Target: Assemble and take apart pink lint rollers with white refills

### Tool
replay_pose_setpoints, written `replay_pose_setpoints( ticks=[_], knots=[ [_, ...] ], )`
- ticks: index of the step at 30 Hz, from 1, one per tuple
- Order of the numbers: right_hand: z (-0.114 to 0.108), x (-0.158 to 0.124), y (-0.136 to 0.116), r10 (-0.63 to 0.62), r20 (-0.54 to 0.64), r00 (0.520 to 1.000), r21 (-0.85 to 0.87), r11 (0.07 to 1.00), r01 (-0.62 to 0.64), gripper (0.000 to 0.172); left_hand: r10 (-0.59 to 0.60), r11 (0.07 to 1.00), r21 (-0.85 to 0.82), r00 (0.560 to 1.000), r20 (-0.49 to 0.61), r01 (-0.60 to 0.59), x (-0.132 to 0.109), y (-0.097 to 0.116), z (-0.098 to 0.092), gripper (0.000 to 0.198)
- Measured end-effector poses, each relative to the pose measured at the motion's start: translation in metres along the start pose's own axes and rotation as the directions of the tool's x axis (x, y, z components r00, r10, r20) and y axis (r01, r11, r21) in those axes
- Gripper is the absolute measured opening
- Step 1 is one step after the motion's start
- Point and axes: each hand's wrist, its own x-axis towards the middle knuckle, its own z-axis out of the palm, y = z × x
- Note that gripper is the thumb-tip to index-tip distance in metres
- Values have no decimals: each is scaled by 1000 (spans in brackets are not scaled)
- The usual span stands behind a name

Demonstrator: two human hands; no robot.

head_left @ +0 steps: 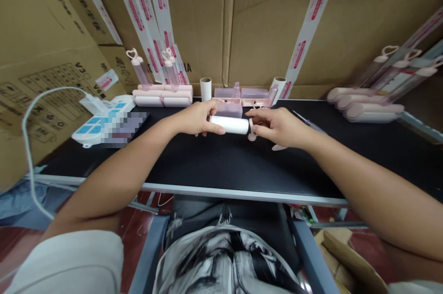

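Close to the near edge of the black surface (221, 169) nothing but bare top shows, and below that edge sits the person's lap in a black and white shirt (224, 261). Toward the middle of the surface the two hands meet. Left hand (197, 118) has its fingers wrapped around one end of a white roll (231, 125), so its grip is closed on the roll. Right hand (277, 127) is at the other end of the roll, with fingers pinched on a small pink piece (251, 133) that touches the roll's end; the grip looks closed on that piece, though the fingers hide most of it. The roll lies on its side, just above the surface, between both hands. A pale pink part (278, 147) lies on the surface under the right wrist. Near the left edge a blue and white power strip (104, 121) rests with a white cable (29, 146) looping off the side. Along the far edge stand pink cases (162, 95), more pink cases (238, 98) behind the hands, and two small cardboard tubes (206, 88). By the far right corner long pink handles (367, 102) lie in a pile. Behind everything tall cardboard boxes (263, 21) with pink and white tape (311, 17) rise like a wall.
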Motion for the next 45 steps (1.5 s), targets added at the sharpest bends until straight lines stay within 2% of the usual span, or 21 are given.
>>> replay_pose_setpoints(
  ticks=[4,8,16,22,26,28,30,32,34,37,40,43,45],
  knots=[
    [-4,-1,5,-17,-97,995,-49,999,13,46,-31,999,16,997,70,30,2,-5,-3,58],
    [-9,-1,5,-6,-215,977,-17,1000,3,42,-89,991,109,987,133,74,3,-9,-6,59],
    [-23,1,3,55,-224,973,-20,998,-62,15,-153,972,211,965,211,108,0,-11,-14,51],
    [-22,-1,-1,57,-155,986,-28,998,-62,38,-150,978,172,975,163,121,-1,-13,-21,22],
    [-22,-5,-6,-64,-31,997,17,998,64,40,-120,981,169,986,120,99,-6,-9,-27,10],
    [-21,-6,-10,-161,84,983,32,987,159,35,-79,988,140,992,98,65,-10,-3,-26,11],
    [-16,-7,-16,-243,206,948,21,970,243,29,-57,992,115,993,104,45,-14,4,-22,19],
    [-8,-8,-22,-273,299,914,-47,953,300,24,-71,992,117,986,151,54,-18,11,-15,26],
    [3,-10,-29,-249,355,901,-177,928,327,22,-100,990,118,972,212,76,-20,16,-5,31],
    [19,-11,-37,-200,372,906,-378,859,345,21,-93,995,60,942,321,78,-19,19,9,37],
    [26,-12,-41,-177,375,910,-469,810,352,20,-53,998,54,921,385,35,-17,19,18,32],
    [24,-12,-42,-163,392,905,-471,810,350,24,21,987,146,941,339,-75,-14,17,23,22],
    [17,-13,-39,-198,404,893,-409,834,370,24,91,959,233,953,288,-161,-12,16,23,18]
  ],
)
